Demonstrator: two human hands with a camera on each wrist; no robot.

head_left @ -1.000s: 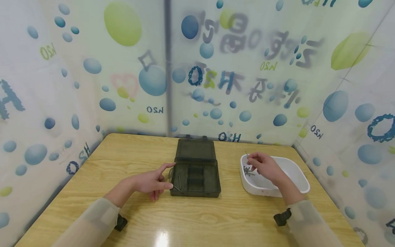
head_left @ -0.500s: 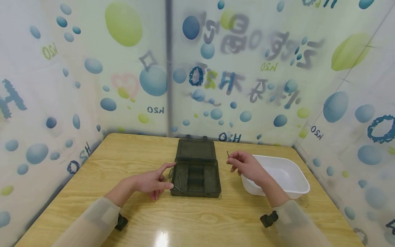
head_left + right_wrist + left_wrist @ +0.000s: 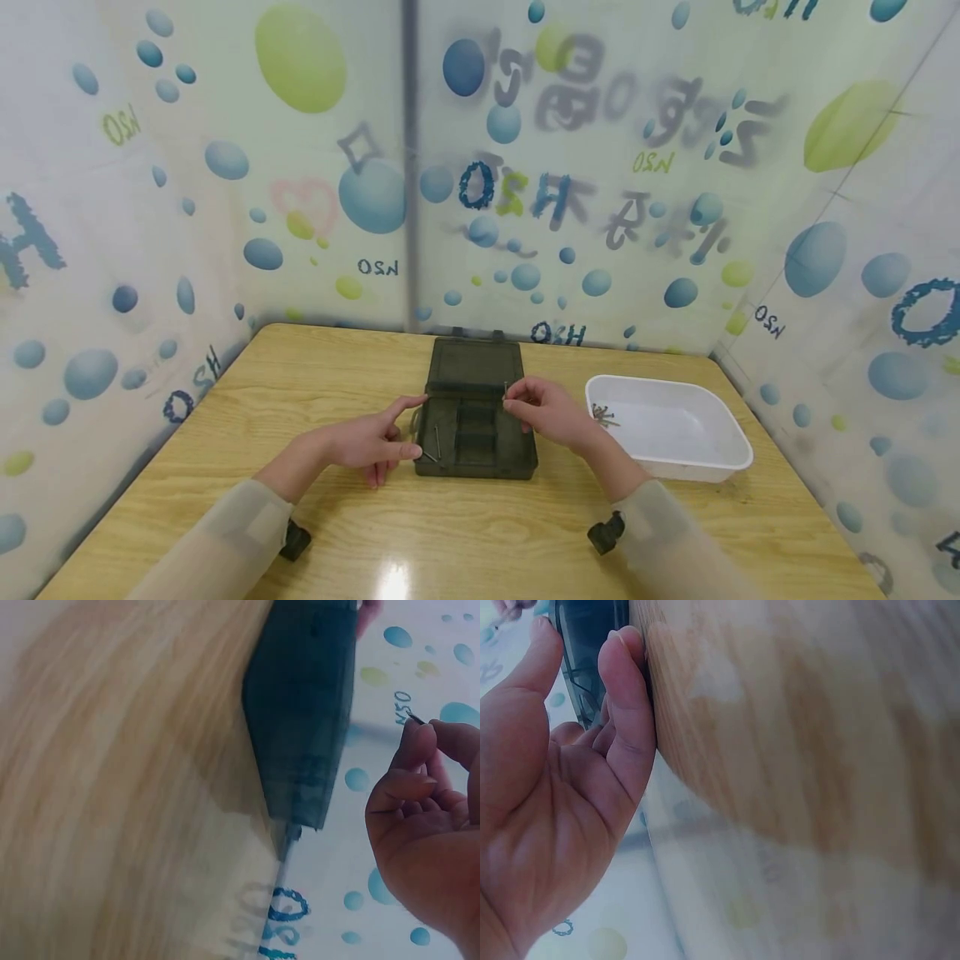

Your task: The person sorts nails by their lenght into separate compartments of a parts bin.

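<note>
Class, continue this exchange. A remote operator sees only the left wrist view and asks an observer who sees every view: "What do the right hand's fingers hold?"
Observer: The right hand pinches a slim metal fastener.
Operator: Are there more?
Observer: Yes, several more fasteners lie at the left end of the white tub.
Operator: Anything inside the dark box?
Observer: Two long fasteners lie in its left compartment, seen in the head view.
</note>
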